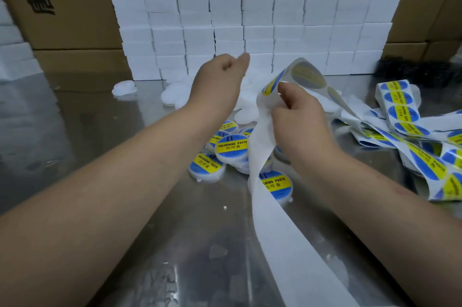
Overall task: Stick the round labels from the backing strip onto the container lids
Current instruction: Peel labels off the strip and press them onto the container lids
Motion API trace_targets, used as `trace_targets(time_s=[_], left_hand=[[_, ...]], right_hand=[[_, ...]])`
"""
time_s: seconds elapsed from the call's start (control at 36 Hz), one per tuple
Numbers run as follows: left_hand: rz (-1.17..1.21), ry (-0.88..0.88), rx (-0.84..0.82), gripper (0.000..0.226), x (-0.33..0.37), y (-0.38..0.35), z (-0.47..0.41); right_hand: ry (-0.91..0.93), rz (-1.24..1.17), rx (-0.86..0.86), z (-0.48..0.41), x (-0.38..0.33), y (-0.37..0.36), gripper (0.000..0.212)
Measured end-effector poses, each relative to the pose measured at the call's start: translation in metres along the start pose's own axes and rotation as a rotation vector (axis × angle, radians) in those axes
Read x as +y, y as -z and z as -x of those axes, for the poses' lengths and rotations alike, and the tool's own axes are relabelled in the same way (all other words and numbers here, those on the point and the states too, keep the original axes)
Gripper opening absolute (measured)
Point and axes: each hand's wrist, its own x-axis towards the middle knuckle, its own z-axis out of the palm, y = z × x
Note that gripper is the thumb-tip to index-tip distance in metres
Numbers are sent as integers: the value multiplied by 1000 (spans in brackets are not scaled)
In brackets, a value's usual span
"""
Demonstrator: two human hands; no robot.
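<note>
My right hand pinches the white backing strip, which trails down toward the near edge and runs right into a tangle of blue-and-yellow round labels. One label peels off the strip at my fingertips. My left hand is stretched forward over a heap of plain white lids, its fingers loosely curled with nothing visible in them. Several labelled containers reading "SOLDERING PASTE" lie piled between my arms on the steel table.
A wall of stacked white foam blocks closes off the back. Brown cardboard boxes stand at the left and right. A lone white lid lies at the left. Something dark sits at the back right.
</note>
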Motion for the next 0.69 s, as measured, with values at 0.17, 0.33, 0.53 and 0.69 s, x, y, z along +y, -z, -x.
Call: trace_targets(time_s=[0.17,0.33,0.53,0.69], left_hand=[[-92,-119,-88,28,-16,13,41],[-237,-223,-32,19,-19,14,47],[-464,-364,11,22,-22,20,47],[-516,-405,26,27,-21,20,48]], right_hand=[[61,-18,5,0,3,-1,31],[120,23,-8,1,3,-1,19],[140,52,-69,4,4,-3,17],[159,41,-96,2,5,-3,28]])
